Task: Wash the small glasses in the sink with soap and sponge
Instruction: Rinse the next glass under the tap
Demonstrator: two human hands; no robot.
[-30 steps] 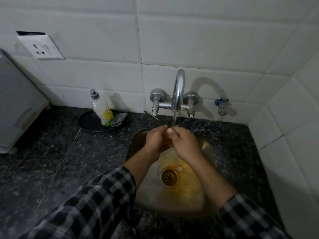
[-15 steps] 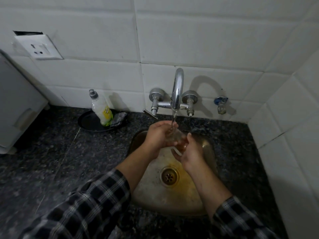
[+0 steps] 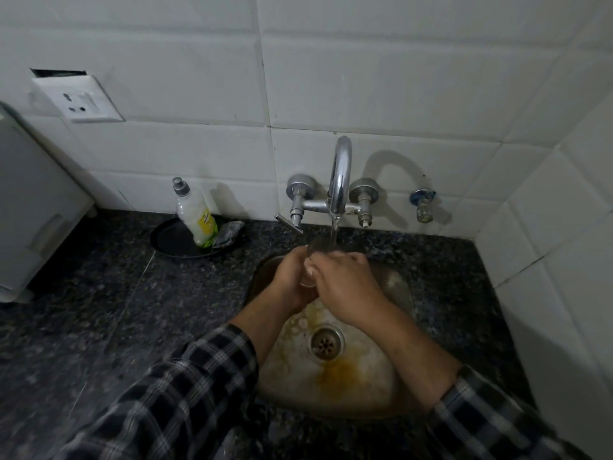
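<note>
A small clear glass (image 3: 313, 260) is held over the steel sink (image 3: 398, 287), right under the water running from the chrome tap (image 3: 340, 180). My left hand (image 3: 292, 280) grips the glass from the left. My right hand (image 3: 345, 287) is curled round it from the right, fingers over its rim side. Most of the glass is hidden between the two hands. The soap bottle (image 3: 195, 217) stands on a black dish (image 3: 169, 240) at the back left, with a grey scrubbing pad (image 3: 229, 234) beside it.
Dark speckled stone counter (image 3: 116, 310) surrounds the sink. White tiled walls stand behind and to the right. A grey appliance (image 3: 30, 220) sits at the far left. A wall socket (image 3: 79, 101) and a small blue valve (image 3: 423, 204) are on the back wall.
My right hand, which was lower and under the glass half a second ago, has come back up and closed over it. Both hands stay under the running water.
</note>
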